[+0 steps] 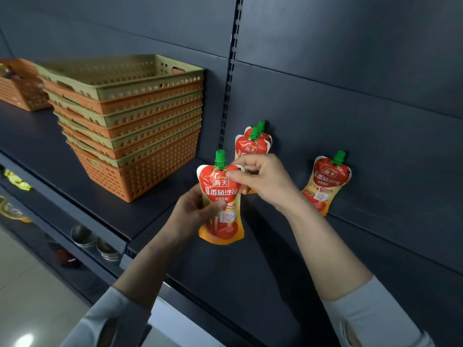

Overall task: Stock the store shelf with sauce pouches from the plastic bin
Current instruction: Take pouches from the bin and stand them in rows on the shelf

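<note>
Head view, frame centre: left hand (193, 211) grips pouch (221, 199) body, right hand (260, 179) pinches its top. Stand it upright beside, probably, two pouches (253, 144) behind.

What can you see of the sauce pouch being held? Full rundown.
The held pouch is a glossy, flexible spouted pack: red top with tomato art and white Chinese lettering, orange-yellow base, green screw cap. It is upright, front to camera, above the dark shelf. The left hand grips its left side and middle; the right hand pinches its upper right shoulder.
</note>
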Demonstrator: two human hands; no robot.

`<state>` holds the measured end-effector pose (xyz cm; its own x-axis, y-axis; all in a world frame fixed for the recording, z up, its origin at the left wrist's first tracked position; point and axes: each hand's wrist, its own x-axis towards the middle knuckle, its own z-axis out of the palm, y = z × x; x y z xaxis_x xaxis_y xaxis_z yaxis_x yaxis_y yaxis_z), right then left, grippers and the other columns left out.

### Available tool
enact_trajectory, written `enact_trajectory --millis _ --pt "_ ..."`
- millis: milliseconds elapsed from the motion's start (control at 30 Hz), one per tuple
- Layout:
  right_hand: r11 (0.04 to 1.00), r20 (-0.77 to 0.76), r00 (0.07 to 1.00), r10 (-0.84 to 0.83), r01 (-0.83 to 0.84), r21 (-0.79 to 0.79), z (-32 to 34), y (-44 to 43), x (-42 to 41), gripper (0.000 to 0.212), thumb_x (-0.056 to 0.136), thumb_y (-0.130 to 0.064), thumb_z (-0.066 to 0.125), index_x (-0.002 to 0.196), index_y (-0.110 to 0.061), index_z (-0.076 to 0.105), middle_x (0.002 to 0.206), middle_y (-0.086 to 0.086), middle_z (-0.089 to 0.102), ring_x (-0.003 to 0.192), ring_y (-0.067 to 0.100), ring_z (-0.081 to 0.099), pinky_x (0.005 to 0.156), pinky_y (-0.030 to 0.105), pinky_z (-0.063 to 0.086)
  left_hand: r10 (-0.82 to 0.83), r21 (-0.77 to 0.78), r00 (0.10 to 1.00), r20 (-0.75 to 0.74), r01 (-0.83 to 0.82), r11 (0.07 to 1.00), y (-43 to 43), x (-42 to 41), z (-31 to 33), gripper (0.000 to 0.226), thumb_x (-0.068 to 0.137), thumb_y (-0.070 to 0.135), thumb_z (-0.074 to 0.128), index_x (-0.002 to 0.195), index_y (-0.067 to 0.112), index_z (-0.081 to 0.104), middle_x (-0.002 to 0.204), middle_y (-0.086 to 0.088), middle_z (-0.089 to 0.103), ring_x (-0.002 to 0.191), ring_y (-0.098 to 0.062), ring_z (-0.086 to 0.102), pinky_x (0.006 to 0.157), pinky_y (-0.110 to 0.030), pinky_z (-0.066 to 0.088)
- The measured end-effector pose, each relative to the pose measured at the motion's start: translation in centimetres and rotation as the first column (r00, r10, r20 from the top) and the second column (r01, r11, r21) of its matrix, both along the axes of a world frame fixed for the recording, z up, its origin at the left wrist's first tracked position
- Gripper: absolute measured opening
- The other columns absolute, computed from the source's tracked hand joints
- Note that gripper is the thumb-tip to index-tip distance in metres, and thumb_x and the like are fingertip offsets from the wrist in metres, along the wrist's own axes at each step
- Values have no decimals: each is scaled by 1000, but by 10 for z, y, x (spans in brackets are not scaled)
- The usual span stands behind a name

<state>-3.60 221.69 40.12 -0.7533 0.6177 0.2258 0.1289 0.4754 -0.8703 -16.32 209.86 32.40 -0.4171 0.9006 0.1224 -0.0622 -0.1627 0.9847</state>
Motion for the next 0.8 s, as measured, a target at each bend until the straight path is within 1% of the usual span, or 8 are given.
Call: enact_trajectory --millis 100,200,300,433,533,633,733,800 --pt "993 -19 994 -104 105 51 -3 9 3 1 88 -17 74 89 -18 74 81 -1 75 61 14 67 62 24 56 39 29 999 -29 -38 999 7 -2 -8 34 83 4 69 115 10 59 99 -3 73 91 -14 71 73 -23 55" --pt "971 -63 972 -229 232 61 -9 25 3 4 89 -19 74 93 -19 74 89 -6 75 75 8 72 67 23 58 170 -27 959 -228 -181 983 12 -12 -33 42 81 14 75 118 20 58 111 0 67 104 -13 65 86 -26 53" --pt "946 -98 945 -312 319 66 -19 42 0 7 90 -21 73 97 -20 73 94 -10 74 87 10 73 71 26 61 174 -85 855 -489 -245 966 16 -15 -53 38 85 16 70 118 29 58 118 8 62 111 -7 59 94 -27 50" --pt "918 -146 915 -375 389 78 -36 61 -8 10 90 -25 73 98 -19 76 96 -9 76 91 8 72 78 40 63 47 -103 673 -738 -182 978 31 -8 -62 42 91 23 62 131 27 53 132 10 52 122 -9 48 102 -27 41" --pt "907 -170 901 -398 415 74 -40 71 -13 11 90 -27 73 99 -21 76 95 -12 75 92 8 72 79 44 62 -28 -175 616 -788 -179 968 46 -5 -64 51 95 27 55 144 27 41 148 9 38 137 -13 32 111 -26 27" --pt "895 -167 898 -407 428 123 -42 76 -15 16 91 -30 71 103 -20 75 98 -9 75 92 10 72 79 44 62 -35 -193 578 -815 -213 958 57 -4 -64 56 96 31 53 148 25 33 153 8 31 143 -14 24 115 -26 19" --pt "860 -137 902 -410 432 271 -45 77 -14 23 93 -36 67 109 -20 71 101 -2 75 88 14 72 76 42 61 -26 -181 549 -835 -231 956 62 -5 -68 59 95 33 53 149 25 30 154 6 32 143 -14 25 118 -29 22" --pt "804 -107 905 -411 415 427 -46 75 -12 27 95 -36 64 115 -18 67 103 2 75 88 18 72 78 34 59 -22 -177 531 -847 -243 954 63 -5 -71 61 95 34 54 149 25 30 153 5 34 142 -14 26 118 -31 24"
